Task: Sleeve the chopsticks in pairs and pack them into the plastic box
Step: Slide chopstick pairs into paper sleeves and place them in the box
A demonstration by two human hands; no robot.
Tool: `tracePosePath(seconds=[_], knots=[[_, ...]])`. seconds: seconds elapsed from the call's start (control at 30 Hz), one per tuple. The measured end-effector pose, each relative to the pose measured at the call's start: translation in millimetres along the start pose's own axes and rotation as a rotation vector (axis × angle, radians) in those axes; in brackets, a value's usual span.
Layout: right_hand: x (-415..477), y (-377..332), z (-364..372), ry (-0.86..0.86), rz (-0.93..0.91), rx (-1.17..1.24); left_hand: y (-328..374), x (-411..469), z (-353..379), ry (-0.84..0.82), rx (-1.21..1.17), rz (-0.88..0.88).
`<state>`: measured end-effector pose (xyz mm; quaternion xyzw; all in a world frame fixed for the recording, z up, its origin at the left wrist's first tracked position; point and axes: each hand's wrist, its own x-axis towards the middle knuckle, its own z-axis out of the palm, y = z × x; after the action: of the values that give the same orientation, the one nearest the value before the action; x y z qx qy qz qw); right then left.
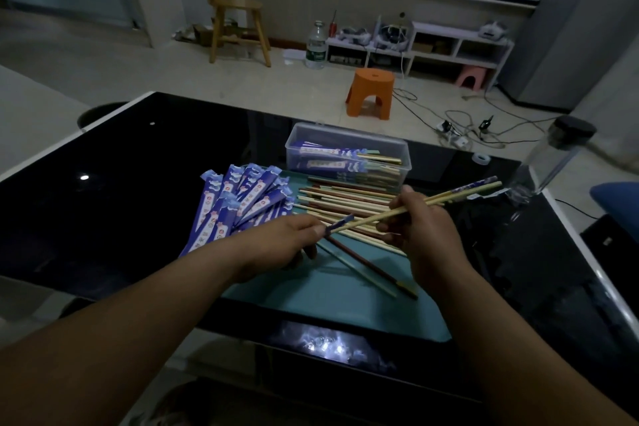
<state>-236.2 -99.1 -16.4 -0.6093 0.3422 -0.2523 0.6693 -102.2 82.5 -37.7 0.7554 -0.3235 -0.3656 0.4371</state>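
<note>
In this dim light the left hand hides its own fingertips, curled to pinch the end of a purple paper sleeve. Whether the pair of pale wooden chopsticks is inside it, I cannot tell. The right hand has its fingers wrapped round that pair mid-length, far ends pointing to 2 o'clock. At 12 o'clock sits the clear plastic box, sleeved pairs inside. Many loose chopsticks crowd the teal mat; the black glass tabletop runs out toward 9 o'clock.
</note>
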Motion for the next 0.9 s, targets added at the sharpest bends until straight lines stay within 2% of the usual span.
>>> tracePosePath(seconds=[0.07, 0.17, 0.2, 0.47, 0.9], knots=[[1, -8, -7, 0.010, -0.022, 0.004, 0, 2, -2, 0.007, 0.108, 0.041], [4, -17, -19, 0.043, -0.041, 0.034, -2, 3, 0, 0.099, 0.507, 0.186], [4, -19, -22, 0.051, -0.043, 0.056, -3, 3, 1, 0.135, 0.568, 0.225], [1, -27, -31, -0.015, -0.075, 0.025, -7, 2, -1, 0.177, 0.559, 0.391], [3, -21, -28, -0.082, -0.051, -0.014, -3, -2, 2, 0.138, 0.488, 0.427]])
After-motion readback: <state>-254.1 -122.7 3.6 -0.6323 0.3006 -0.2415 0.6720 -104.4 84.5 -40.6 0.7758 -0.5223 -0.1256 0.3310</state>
